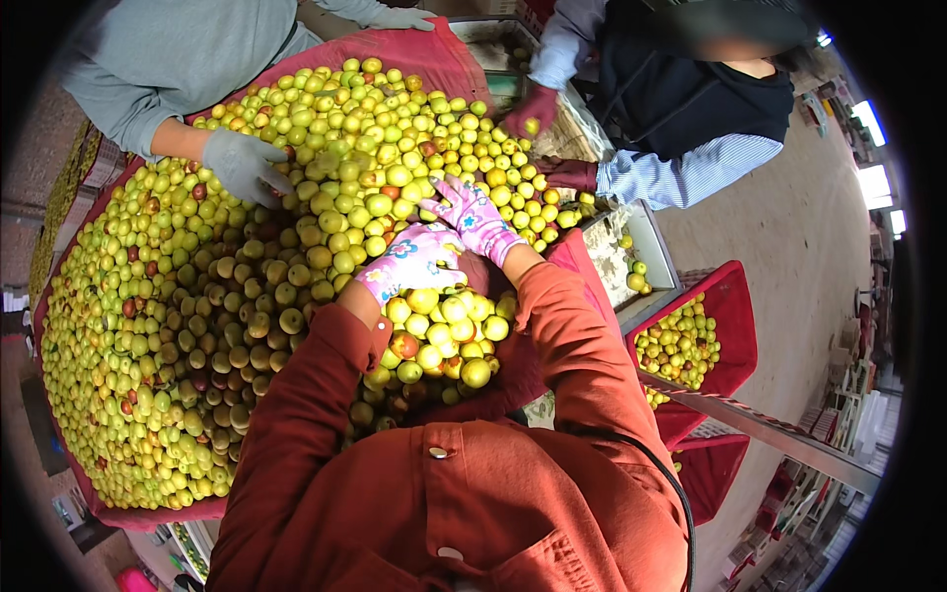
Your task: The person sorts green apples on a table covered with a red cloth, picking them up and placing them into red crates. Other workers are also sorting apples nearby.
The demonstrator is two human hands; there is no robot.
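Note:
Both of my hands wear pink gloves with a blue flower print and rest on a large heap of yellow-green jujubes [348, 177]. My left hand [416, 257] lies over the fruit with its thumb out to the right; its fingertips are partly hidden by my other hand. Crossing just above it, my right hand [473, 219] has its fingers spread and touching jujubes. Bare red cloth [475, 272] shows between my wrists. Closer to my body is a brightly lit cluster of jujubes [436, 333], some with reddish-brown patches.
A co-worker's grey-gloved hand [244, 166] reaches into the heap at left. Across from me, another person's dark red gloves [534, 111] work beside a metal-edged tray [629, 251] holding a few jujubes. Red-lined crates [732, 325] and a metal bar [769, 425] stand at right.

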